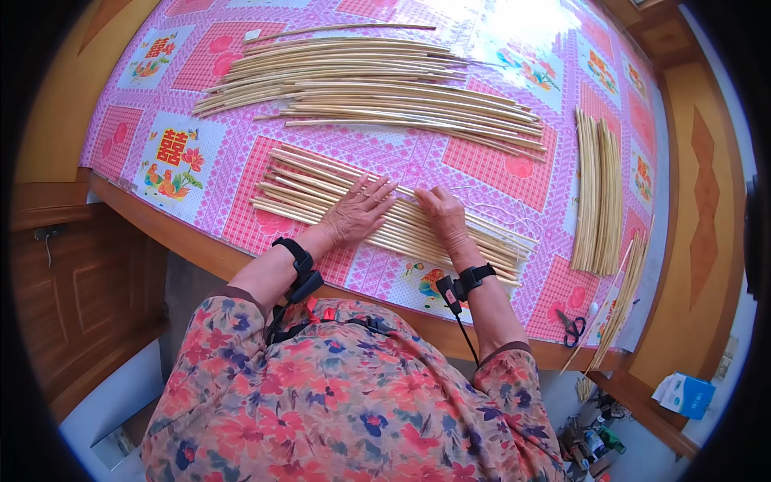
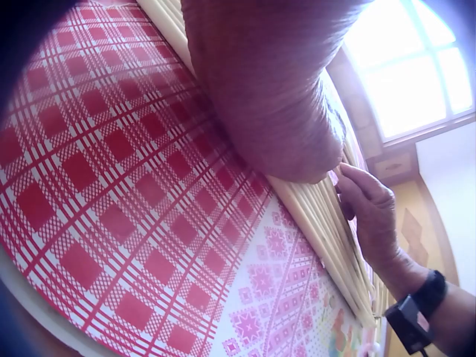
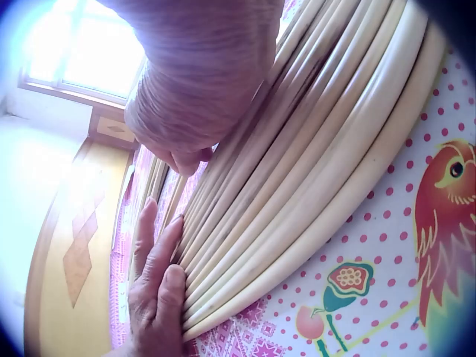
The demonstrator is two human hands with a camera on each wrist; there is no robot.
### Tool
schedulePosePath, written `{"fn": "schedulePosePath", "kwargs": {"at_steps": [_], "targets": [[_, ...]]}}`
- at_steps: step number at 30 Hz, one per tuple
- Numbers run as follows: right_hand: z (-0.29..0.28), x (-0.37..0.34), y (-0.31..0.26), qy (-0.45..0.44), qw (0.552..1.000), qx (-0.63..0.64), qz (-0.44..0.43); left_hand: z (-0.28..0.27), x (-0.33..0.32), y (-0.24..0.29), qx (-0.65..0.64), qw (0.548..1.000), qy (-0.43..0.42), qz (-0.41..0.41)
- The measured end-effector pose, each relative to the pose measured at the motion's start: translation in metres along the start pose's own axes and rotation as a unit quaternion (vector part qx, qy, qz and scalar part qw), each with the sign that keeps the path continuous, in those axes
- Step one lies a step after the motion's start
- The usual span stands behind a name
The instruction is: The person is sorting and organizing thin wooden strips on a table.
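A row of pale, peeled sticks [image 1: 305, 193] lies side by side on the patterned tablecloth in front of the person. My left hand [image 1: 359, 213] rests across them, palm down with fingers extended; the right wrist view shows those fingers [image 3: 158, 275] along the row. My right hand [image 1: 443, 215] is at the far edge of the same row, thumb and fingers curled together in a pinch. White string [image 1: 502, 213] trails over the cloth and sticks beside it, and the pinch appears to be on this string, mostly hidden by the fingers.
A larger spread of loose sticks [image 1: 377, 80] lies farther back. At the right are two upright-lying bundles [image 1: 596, 193], a thinner stick bundle [image 1: 622, 301] over the table edge, and dark-handled scissors [image 1: 572, 328]. The table's front edge [image 1: 201, 249] runs close to the person.
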State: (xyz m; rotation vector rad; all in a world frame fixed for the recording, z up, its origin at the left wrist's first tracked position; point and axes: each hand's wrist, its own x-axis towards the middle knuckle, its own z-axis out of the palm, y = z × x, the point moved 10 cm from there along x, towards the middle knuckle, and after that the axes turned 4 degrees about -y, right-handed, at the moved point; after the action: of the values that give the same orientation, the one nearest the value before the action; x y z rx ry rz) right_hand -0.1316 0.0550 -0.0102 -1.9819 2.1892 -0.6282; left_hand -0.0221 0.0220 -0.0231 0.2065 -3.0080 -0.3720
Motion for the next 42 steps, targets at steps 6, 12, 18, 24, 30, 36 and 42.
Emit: {"fn": "schedulePosePath", "kwargs": {"at_steps": [6,12,18,24,30,36,42], "targets": [[0.000,0.000,-0.004,0.004,1.000,-0.006,-0.012,0.004,0.002,-0.002,-0.008,1.000,-0.008,0.001],[-0.005,-0.001,-0.004,0.010,1.000,0.003,-0.006,-0.006,0.007,-0.005,-0.032,0.999,-0.005,-0.007],[-0.013,0.003,-0.009,0.024,0.999,0.007,-0.020,-0.023,0.046,-0.024,-0.087,0.994,-0.010,-0.061],[-0.049,0.012,-0.035,0.019,0.995,-0.015,-0.099,-0.002,0.080,-0.024,-0.334,0.916,-0.221,-0.030],[-0.066,0.009,-0.042,0.021,0.992,-0.030,-0.121,-0.013,0.080,-0.006,-0.534,0.790,-0.297,-0.048],[-0.074,0.007,-0.048,0.034,0.989,-0.026,-0.143,-0.010,0.077,0.001,-0.556,0.768,-0.315,-0.031],[-0.085,0.009,-0.051,0.048,0.990,-0.043,-0.124,-0.012,0.079,0.000,-0.551,0.787,-0.275,-0.045]]}}
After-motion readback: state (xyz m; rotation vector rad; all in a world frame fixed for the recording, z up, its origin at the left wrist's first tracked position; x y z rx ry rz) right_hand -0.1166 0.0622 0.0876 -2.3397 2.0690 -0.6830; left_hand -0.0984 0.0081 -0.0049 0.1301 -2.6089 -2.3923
